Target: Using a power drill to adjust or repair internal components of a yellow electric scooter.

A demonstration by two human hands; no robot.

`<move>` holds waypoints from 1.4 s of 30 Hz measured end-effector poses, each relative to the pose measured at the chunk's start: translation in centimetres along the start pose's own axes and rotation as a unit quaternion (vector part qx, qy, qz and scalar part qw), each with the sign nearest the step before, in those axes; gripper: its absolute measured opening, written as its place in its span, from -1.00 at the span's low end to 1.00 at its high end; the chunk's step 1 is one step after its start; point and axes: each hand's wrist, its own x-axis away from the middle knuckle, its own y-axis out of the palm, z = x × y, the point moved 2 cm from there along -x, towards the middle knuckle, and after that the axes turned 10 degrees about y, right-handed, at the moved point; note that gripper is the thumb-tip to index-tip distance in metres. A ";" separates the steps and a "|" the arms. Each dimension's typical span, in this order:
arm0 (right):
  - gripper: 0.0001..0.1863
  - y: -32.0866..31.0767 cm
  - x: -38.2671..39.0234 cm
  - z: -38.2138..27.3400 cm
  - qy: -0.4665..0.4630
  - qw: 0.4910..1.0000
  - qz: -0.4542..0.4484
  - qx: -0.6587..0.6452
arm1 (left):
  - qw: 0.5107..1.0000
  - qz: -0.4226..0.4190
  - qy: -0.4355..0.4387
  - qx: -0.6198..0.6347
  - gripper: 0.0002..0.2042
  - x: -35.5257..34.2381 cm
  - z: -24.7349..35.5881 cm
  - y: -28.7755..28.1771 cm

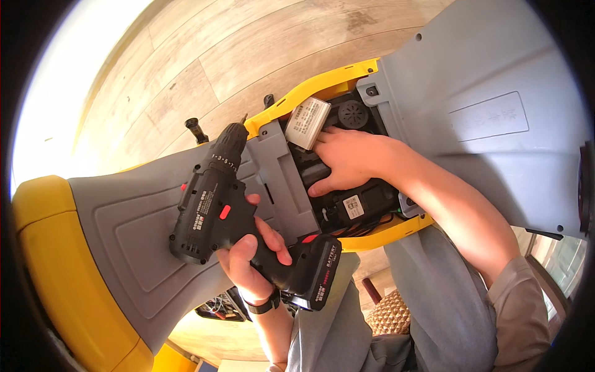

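Note:
A black cordless drill is in my left hand, whose fingers wrap round its grip. The bit points up and away, and the battery hangs at the lower right. My right hand reaches into an open compartment of a grey and yellow machine. Its thumb is spread from the fingers. The fingertips meet the lower edge of a tilted silver box-shaped module and are partly hidden there. Beside the hand lie a round black vented part and a black unit with a white label.
A yellow rim borders the compartment, with black cables along its near side. A black knob sticks out on the far side. Below are my legs, a woven seat and a tray of small parts.

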 end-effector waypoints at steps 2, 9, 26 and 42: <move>-0.02 0.0 -0.2 0.1 -0.002 1.000 -0.006 0.007 | 1.000 0.000 -0.003 0.001 -0.41 0.0 -0.1 0.0; -0.04 -0.1 0.1 -1.0 0.041 0.999 -0.030 0.017 | 1.000 0.001 0.003 0.001 -0.40 0.0 0.0 -0.5; -0.08 0.6 0.5 -0.6 0.021 0.999 0.037 0.016 | 1.000 -0.017 0.005 0.020 -0.40 0.0 -0.1 -0.5; -0.05 0.2 0.3 -1.8 0.079 0.995 -0.021 0.059 | 0.999 -0.029 0.008 -0.013 -0.38 0.1 -0.1 -0.5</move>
